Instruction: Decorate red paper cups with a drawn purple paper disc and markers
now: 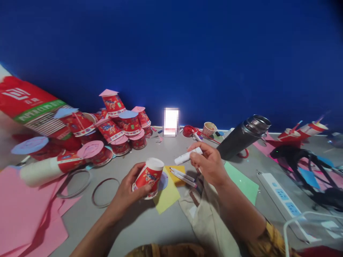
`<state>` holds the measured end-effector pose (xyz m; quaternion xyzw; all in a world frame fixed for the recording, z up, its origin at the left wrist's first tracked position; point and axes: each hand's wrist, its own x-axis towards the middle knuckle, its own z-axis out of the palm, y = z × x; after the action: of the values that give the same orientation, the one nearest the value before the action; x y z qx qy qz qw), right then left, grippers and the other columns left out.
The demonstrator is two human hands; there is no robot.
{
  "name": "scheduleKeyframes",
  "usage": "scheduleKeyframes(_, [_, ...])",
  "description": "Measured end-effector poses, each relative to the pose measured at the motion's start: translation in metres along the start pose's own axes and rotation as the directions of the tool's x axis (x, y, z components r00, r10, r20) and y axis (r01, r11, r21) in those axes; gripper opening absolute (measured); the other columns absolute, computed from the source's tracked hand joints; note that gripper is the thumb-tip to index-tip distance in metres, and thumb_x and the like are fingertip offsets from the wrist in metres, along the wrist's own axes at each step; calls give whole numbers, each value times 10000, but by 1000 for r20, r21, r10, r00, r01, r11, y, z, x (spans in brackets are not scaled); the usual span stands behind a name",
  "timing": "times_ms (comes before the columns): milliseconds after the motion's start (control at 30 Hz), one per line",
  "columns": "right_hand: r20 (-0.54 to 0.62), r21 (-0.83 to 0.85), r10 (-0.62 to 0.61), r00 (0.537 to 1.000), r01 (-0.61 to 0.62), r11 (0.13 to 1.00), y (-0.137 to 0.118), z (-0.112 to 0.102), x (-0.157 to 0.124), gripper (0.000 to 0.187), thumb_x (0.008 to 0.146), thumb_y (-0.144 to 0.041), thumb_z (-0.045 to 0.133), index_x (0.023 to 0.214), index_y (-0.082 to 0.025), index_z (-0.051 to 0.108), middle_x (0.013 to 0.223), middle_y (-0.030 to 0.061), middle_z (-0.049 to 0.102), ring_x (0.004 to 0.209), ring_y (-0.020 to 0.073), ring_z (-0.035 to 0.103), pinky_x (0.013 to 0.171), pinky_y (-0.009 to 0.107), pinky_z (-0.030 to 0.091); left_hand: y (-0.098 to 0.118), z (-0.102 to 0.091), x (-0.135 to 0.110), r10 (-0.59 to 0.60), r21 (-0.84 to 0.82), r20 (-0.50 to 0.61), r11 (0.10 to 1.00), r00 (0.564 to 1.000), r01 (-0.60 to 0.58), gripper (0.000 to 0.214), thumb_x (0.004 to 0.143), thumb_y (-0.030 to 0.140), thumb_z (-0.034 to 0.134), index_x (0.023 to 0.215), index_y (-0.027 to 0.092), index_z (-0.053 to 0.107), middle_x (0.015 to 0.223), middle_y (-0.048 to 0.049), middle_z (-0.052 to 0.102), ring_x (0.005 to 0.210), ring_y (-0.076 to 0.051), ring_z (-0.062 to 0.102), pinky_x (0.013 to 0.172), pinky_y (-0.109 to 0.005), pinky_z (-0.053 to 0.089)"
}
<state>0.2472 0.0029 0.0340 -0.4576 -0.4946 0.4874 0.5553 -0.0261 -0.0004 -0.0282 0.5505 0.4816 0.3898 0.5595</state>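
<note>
My left hand (134,184) is wrapped round a red printed paper cup (150,180), held base up and slightly tilted above the table. In my right hand (207,160) is a white glue stick (184,157), pinched between thumb and fingers and pointing left towards the cup, apart from it. Beneath the hands lie a yellow paper sheet (168,198), a lilac paper disc (163,181) partly hidden by the cup, and several white marker pens (184,176).
Stacked red cups (109,130) with paper discs stand at left, behind pink paper (24,210). A dark thermos (238,139) leans at right, near green paper (241,182), a power strip (286,203) and a black strap-like device (302,175). A pale cloth (211,217) lies in front.
</note>
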Motion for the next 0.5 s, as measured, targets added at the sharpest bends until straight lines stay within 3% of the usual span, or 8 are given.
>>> scheduleKeyframes(133, [94,-204,-208,974,223,953,-17,25,-10,202,841,-389,790,883,-199,738,683,-17,632,551,105,508,497,210,409,3,4,-2,23,21,48,999,999,-24,703,665,532,870,1240,199,640,1036,-77,774,845,-261,718,717,-337,592])
scheduleKeyframes(267, [200,-362,-315,928,368,856,-16,37,-19,135,880,-332,745,923,-204,747,733,-1,706,543,108,539,514,216,443,9,1,-3,62,76,90,995,994,-69,669,675,488,875,1247,207,669,1046,-67,765,829,-244,704,690,-316,580])
scheduleKeyframes(500, [207,-422,-314,927,374,826,-15,37,-16,116,887,-311,709,898,-207,757,646,-34,642,492,95,476,482,207,394,6,2,-7,248,147,181,950,952,-275,563,764,435,863,1273,249,711,1149,-69,692,935,-237,687,769,-313,578])
